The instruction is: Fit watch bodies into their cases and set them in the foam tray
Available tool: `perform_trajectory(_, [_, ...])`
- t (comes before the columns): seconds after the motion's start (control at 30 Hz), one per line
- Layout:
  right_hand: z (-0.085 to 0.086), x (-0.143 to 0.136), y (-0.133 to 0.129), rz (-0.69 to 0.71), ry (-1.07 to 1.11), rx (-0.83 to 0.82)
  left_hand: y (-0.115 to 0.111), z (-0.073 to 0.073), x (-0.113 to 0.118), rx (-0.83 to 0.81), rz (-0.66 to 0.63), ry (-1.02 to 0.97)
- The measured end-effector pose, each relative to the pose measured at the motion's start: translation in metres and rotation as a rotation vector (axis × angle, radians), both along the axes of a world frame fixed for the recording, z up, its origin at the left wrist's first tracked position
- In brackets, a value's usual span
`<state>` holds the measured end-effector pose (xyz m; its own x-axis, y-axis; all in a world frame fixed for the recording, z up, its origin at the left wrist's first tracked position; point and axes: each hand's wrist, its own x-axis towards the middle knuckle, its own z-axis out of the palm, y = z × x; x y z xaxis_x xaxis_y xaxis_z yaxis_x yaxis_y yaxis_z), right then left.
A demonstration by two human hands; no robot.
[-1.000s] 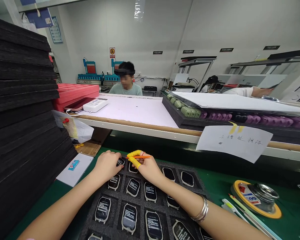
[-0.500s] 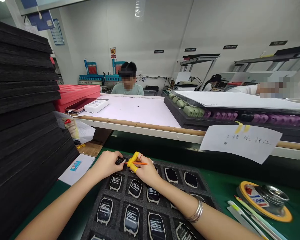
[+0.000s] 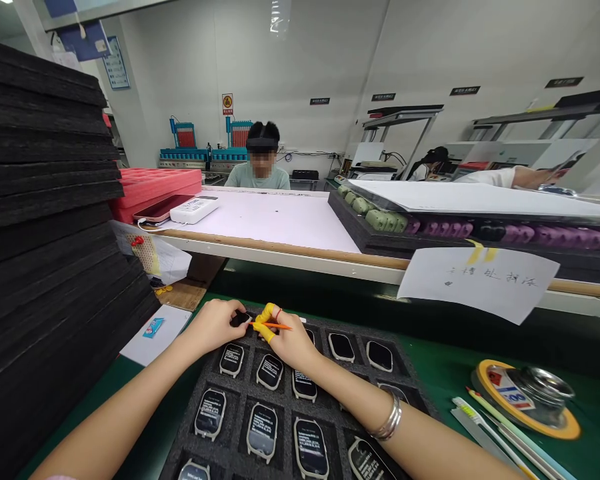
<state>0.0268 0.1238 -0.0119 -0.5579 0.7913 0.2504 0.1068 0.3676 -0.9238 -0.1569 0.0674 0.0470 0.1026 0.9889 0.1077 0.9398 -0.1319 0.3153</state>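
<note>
From here I see the green desk [image 3: 433, 357], and on it a black foam tray [image 3: 287, 397] of watches, well left of the desk's right edge. At the tray's far left corner, my left hand [image 3: 217, 327] grips a small watch [image 3: 241, 319] between thumb and fingers. My right hand [image 3: 287, 340], two fingers covered in yellow, pinches a thin orange stick [image 3: 276, 326] beside that watch.
</note>
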Motion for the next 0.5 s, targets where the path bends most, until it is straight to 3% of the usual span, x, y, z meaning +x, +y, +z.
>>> perform_trajectory(0.17, [0.008,0.002,-0.004,0.011,0.064,-0.166,-0.033,0.005,0.009,0.111,-0.039,-0.001])
perform_trajectory(0.3, [0.017,0.007,-0.015,0.035,0.096,-0.254,-0.064,0.006,0.009,0.078,-0.253,0.025])
perform_trajectory(0.37, [0.019,0.006,-0.021,0.041,0.113,-0.266,-0.071,0.005,0.003,0.064,-0.324,0.041])
perform_trajectory(0.5, [0.019,0.001,-0.030,0.044,0.144,-0.239,-0.076,0.001,-0.011,0.084,-0.335,0.056])
